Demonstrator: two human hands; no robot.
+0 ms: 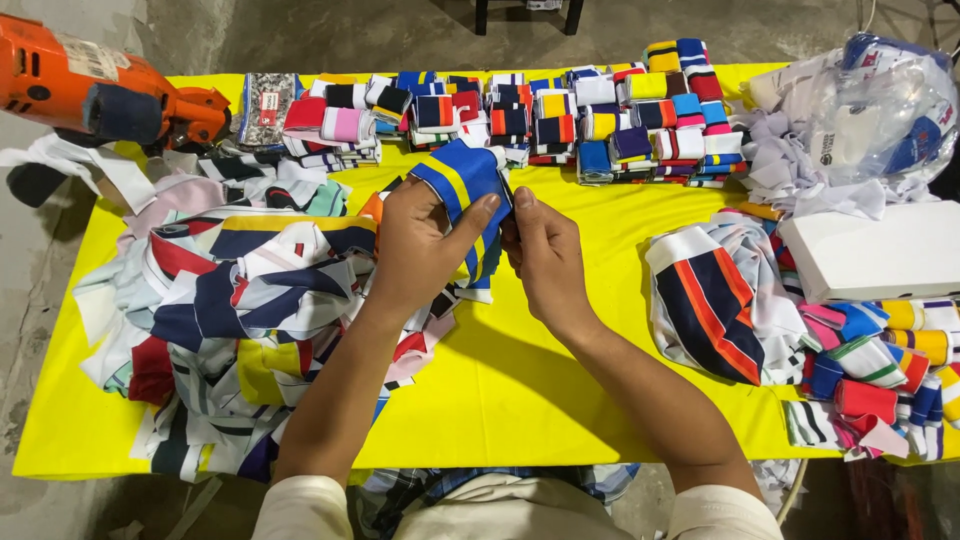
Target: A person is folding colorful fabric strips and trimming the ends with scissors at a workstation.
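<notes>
My left hand (425,245) and my right hand (545,255) both pinch a folded blue knit strip with a yellow stripe (462,180), held up over the middle of the yellow table (520,380). The left thumb lies across the strip's front; the right fingers grip its right edge. A loose heap of striped knit strips (230,310) lies just left of my left hand. Rows of folded striped strips (560,115) are stacked along the table's far edge.
An orange power tool (90,90) rests at the far left corner. At the right lie a white box (880,250), a clear plastic bag (870,110), a navy-and-orange striped piece (705,300) and more folded strips (880,370). Concrete floor surrounds the table.
</notes>
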